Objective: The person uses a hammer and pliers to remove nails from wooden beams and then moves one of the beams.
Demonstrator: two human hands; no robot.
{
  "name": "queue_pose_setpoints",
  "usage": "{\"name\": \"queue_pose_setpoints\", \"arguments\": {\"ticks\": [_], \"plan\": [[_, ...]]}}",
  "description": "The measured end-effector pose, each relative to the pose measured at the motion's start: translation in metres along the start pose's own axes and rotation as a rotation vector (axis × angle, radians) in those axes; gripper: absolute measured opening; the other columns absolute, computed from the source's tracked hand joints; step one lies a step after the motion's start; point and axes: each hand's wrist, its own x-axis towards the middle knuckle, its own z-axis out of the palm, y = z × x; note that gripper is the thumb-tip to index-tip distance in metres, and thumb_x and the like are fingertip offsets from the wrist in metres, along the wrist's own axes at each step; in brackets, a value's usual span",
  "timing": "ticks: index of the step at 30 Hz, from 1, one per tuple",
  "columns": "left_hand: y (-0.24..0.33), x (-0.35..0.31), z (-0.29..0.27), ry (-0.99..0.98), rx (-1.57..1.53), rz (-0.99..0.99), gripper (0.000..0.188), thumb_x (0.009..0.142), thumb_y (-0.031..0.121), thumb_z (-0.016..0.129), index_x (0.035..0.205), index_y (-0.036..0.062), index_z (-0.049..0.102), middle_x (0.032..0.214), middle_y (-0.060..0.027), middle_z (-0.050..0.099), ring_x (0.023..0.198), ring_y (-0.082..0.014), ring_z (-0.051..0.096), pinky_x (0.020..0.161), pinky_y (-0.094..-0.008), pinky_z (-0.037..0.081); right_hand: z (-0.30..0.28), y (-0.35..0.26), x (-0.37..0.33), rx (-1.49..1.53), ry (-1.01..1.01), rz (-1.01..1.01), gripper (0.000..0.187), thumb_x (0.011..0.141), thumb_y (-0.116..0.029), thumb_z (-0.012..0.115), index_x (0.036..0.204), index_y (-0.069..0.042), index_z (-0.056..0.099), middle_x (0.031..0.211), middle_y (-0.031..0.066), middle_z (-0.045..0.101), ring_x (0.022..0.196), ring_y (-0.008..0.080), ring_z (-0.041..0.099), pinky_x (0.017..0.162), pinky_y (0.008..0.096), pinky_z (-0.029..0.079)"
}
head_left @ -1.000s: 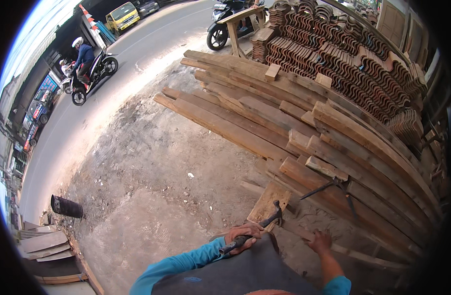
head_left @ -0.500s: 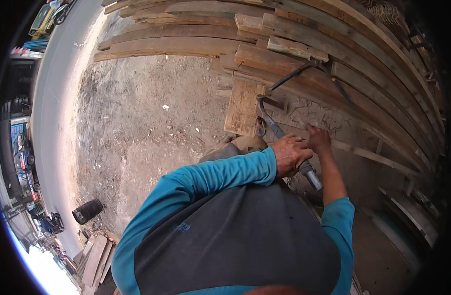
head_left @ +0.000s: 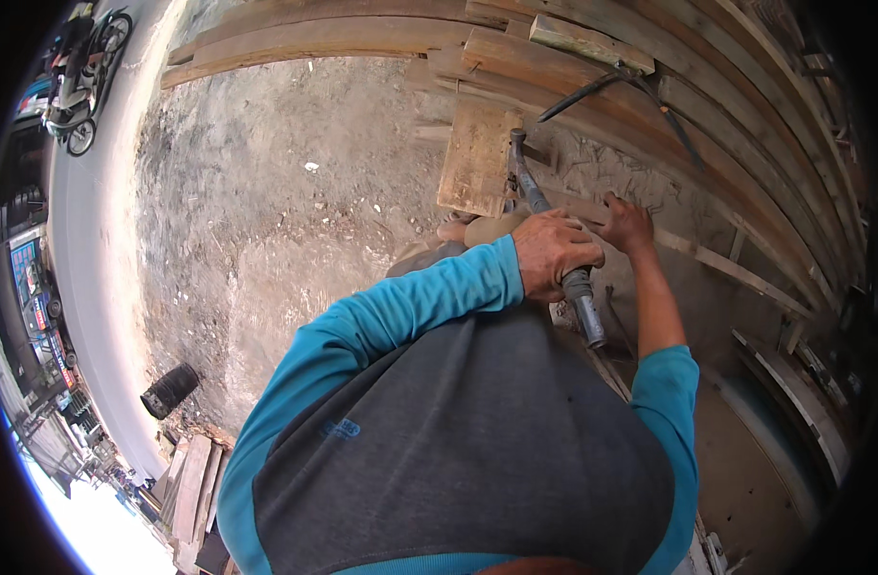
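My left hand is closed around the grey handle of a hammer. The hammer slants up and away, its head above a wooden board that lies on the ground. Just right of it, my right hand is closed over a long wooden strip, which shows on both sides of the hand. Some of its fingers are hidden. Beyond my hands a dark, bent metal tool rests on the stacked timber.
Long timber planks are stacked across the far side and curve down the right. A black cylinder lies on the dirt at left, near a pile of short boards. A road with a motorcycle runs along the left.
The view has shifted, so the timber and board sit higher in the picture. Both hands keep their holds, and the hammer stands slightly steeper. A motorcycle has come into view on the road.
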Motion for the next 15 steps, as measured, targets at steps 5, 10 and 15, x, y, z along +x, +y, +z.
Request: {"name": "queue_pose_setpoints", "arguments": {"ticks": [5, 10, 15], "plan": [[-0.029, -0.025, -0.072, 0.403, -0.414, -0.266, 0.028, 0.078, 0.006, 0.068, 0.105, 0.0058, 0.064, 0.078, -0.0108, 0.062, 0.075, -0.0265, 0.065, 0.071, -0.0373, 0.05, -0.003, -0.001, -0.006, 0.006, 0.021, -0.037, 0.06, 0.068, -0.053, 0.082, 0.098, -0.005, 0.064, 0.085, 0.015, 0.072, 0.079, 0.0348, 0.071, 0.08, 0.0514, 0.053], [-0.037, -0.047, -0.081, 0.613, -0.631, -0.381, 0.034, 0.095, 0.021, 0.061, 0.123, 0.0026, 0.055, 0.098, -0.0059, 0.061, 0.09, -0.0166, 0.059, 0.086, -0.0313, 0.049, 0.006, 0.007, -0.011, 0.034, 0.037, -0.003, 0.066, 0.067, -0.067, 0.075, 0.096, -0.008, 0.066, 0.086, 0.016, 0.073, 0.083, 0.0376, 0.071, 0.082, 0.0495, 0.053], [-0.06, -0.042, -0.082, 0.761, -0.887, -0.446, 0.021, 0.096, 0.021, 0.059, 0.101, 0.0008, 0.063, 0.083, -0.0052, 0.06, 0.078, -0.0153, 0.056, 0.074, -0.0325, 0.047, 0.003, 0.007, -0.004, 0.004, -0.012, -0.001, 0.064, 0.068, -0.066, 0.075, 0.094, -0.009, 0.065, 0.086, 0.0165, 0.073, 0.084, 0.0379, 0.07, 0.081, 0.0494, 0.054]]}}
